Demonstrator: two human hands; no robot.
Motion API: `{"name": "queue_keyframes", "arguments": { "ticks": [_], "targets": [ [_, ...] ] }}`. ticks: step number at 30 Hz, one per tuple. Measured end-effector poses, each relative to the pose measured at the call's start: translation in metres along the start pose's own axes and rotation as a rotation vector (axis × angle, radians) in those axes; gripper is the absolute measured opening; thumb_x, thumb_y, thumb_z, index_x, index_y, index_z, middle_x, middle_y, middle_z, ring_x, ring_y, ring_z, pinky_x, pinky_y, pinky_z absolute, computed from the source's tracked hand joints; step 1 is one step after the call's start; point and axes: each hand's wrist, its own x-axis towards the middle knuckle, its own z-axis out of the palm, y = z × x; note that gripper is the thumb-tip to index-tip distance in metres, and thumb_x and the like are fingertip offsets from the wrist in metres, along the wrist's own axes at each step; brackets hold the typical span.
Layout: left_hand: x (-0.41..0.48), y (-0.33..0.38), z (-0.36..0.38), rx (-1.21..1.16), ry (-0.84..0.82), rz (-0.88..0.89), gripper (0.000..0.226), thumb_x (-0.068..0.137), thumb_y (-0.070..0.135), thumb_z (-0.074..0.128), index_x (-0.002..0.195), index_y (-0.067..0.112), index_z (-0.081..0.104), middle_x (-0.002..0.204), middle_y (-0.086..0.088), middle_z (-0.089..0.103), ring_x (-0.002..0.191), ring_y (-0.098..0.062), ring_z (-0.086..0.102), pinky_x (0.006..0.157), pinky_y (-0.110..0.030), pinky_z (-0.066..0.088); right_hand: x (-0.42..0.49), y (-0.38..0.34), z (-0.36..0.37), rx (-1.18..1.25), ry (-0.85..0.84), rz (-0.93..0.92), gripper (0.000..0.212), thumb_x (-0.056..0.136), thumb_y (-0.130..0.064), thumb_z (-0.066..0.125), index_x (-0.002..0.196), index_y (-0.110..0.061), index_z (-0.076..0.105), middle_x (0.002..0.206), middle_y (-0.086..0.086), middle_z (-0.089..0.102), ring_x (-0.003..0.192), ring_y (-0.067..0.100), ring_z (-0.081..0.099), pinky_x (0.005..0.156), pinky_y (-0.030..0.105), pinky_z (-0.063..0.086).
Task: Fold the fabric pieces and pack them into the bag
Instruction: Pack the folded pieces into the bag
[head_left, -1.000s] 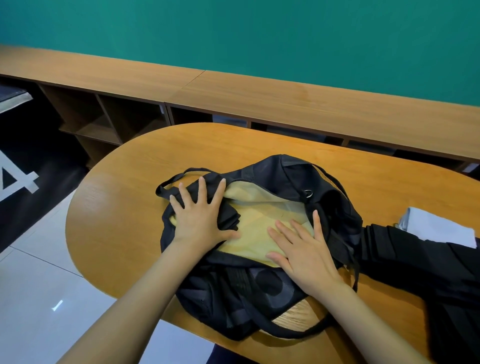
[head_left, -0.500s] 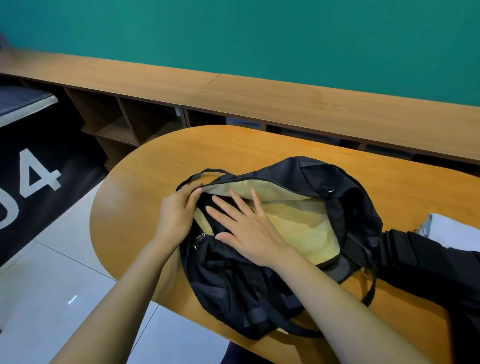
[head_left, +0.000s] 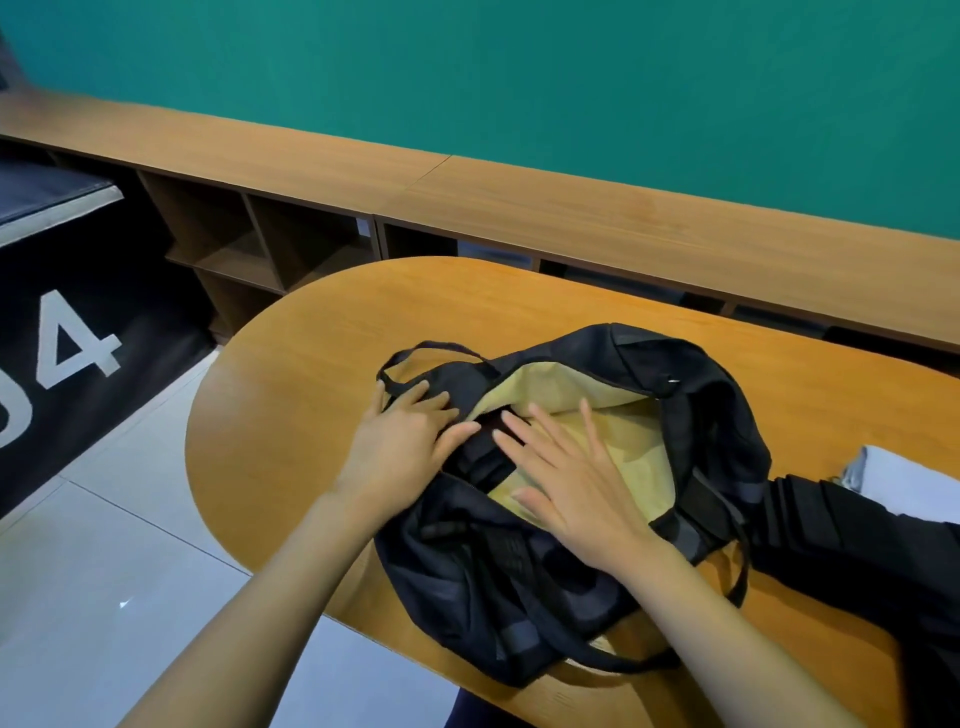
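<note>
The black bag (head_left: 519, 597) lies open on the table (head_left: 322, 395), yellow lining showing, with what looks like a dark folded piece (head_left: 483, 457) inside. Both hands are flat with straight fingers, the left hand (head_left: 400, 441) on the rim and the right hand (head_left: 576, 483) pressing within. I'd press evenly and hold the mouth wide. The bag sits close to the near edge, with room to slide it farther in.

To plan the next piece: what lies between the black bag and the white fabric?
A black fabric piece on the table, as the head view shows.
</note>
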Motion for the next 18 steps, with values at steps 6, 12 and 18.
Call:
{"name": "queue_keyframes", "arguments": {
  "ticks": [6,12,18],
  "targets": [
    [0.013,0.049,0.002,0.223,0.098,-0.054,0.103,0.077,0.083,0.003,0.155,0.018,0.020,0.161,-0.009,0.022,0.147,-0.042,0.010,0.112,-0.064,-0.011,-0.027,0.029,0.009,-0.180,-0.149,0.163,0.067,0.101,-0.062,0.008,0.148,-0.028,0.041,0.153,0.000,0.041,0.146,0.035,0.025,0.114,0.066,0.006],
    [0.021,0.054,0.037,0.234,-0.072,-0.143,0.120,0.071,0.085,0.049,0.153,0.027,-0.018,0.163,-0.008,-0.010,0.143,-0.052,-0.013,0.107,-0.073,-0.006,-0.044,0.031,0.027,-0.202,-0.217,0.202,0.066,0.101,-0.063,0.009,0.147,-0.030,0.042,0.152,0.001,0.043,0.137,0.043,0.039,0.111,0.066,0.002],
    [0.021,0.038,0.042,0.096,0.028,-0.137,0.091,0.091,0.060,0.051,0.155,0.033,-0.007,0.164,-0.002,0.003,0.147,-0.045,-0.002,0.115,-0.061,0.014,-0.060,0.032,0.030,-0.204,-0.197,0.193,0.066,0.100,-0.065,0.013,0.148,-0.029,0.041,0.153,-0.001,0.040,0.139,0.039,0.038,0.114,0.058,0.016]
  ]
}}
